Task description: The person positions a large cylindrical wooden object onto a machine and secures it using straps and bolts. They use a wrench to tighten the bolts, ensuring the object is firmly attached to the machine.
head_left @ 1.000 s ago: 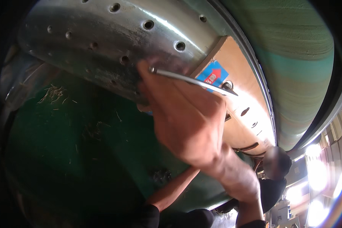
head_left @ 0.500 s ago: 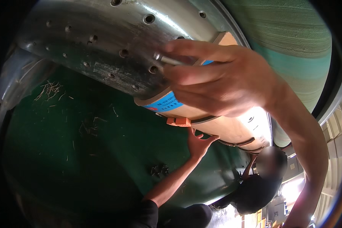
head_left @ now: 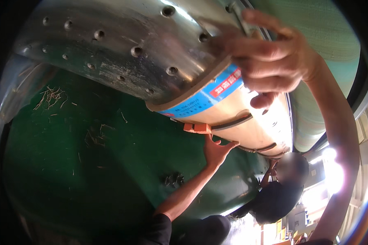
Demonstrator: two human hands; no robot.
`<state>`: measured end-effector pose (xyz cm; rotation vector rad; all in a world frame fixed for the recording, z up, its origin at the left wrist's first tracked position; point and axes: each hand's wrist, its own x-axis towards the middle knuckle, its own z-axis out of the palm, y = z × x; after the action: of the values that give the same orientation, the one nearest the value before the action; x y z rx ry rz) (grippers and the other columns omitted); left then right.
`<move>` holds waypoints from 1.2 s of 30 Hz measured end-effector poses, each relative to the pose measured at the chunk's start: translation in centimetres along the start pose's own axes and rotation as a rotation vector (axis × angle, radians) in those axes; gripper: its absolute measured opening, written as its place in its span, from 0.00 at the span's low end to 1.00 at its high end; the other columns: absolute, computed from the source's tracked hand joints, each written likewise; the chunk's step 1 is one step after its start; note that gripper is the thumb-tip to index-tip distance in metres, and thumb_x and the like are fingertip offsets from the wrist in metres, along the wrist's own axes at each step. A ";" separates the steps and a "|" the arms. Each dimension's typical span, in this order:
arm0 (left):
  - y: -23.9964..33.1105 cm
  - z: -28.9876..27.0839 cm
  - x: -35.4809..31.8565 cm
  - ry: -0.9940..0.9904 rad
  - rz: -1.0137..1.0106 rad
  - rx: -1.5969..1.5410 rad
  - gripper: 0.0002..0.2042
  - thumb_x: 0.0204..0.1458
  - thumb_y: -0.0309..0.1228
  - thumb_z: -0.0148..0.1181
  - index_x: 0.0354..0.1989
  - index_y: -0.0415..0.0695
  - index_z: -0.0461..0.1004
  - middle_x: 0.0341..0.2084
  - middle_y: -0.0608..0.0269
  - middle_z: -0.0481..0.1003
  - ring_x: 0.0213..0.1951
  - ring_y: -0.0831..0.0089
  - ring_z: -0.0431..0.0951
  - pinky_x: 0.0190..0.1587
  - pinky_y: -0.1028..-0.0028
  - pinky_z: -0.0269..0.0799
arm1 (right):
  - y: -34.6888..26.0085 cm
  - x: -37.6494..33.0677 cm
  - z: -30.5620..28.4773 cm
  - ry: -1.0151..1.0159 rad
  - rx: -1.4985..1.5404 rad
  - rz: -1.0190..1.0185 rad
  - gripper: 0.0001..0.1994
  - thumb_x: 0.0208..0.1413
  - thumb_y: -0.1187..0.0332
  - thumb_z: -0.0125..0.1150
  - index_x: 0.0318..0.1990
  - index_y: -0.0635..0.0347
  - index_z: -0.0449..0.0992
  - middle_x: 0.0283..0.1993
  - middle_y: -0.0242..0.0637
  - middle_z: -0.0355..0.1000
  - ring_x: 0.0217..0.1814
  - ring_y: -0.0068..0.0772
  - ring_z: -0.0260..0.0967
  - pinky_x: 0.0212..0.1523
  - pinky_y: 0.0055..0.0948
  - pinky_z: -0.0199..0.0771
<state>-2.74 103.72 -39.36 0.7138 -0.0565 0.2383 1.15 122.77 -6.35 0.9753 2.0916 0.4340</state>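
Observation:
A curved tan die board (head_left: 233, 107), edged with a blue label and carrying serrated strips, lies against the shiny metal cylinder (head_left: 122, 57), which is dotted with holes. My left hand (head_left: 217, 152) reaches up under the board. Its thumb is spread toward the board's underside, and its fingers meet an orange block (head_left: 197, 128) fixed there. Above the board's upper side is my right hand (head_left: 270, 61), slightly blurred. Its fingers are bent around a slim metal rod (head_left: 242, 25), partly hidden, whose kind I cannot make out.
A large green roller (head_left: 323, 61) runs along the upper right. Below the cylinder spreads a dark green surface (head_left: 122, 163) with straw-like scraps (head_left: 51, 98) and small dark pieces (head_left: 173, 179). Another person in dark clothes (head_left: 276, 200) crouches at the board's far end, one hand up near it.
My right hand has moved up and right with the rod, away from the cylinder's lower holes, uncovering the label. My left hand has stayed beneath the board.

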 end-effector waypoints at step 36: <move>2.4 -1.0 0.9 -0.077 -0.129 -0.147 0.45 0.33 0.30 0.81 0.62 0.44 0.59 0.58 0.60 0.69 0.59 0.68 0.69 0.52 0.58 0.66 | -0.8 -1.3 -5.0 -0.299 -0.087 0.196 0.20 0.33 0.48 0.64 0.26 0.53 0.71 0.32 0.30 0.68 0.42 0.38 0.69 0.55 0.43 0.71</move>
<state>-2.43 106.34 -38.49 0.5771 -0.0998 0.0824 -2.52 121.35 -2.89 1.1242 1.7050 0.4438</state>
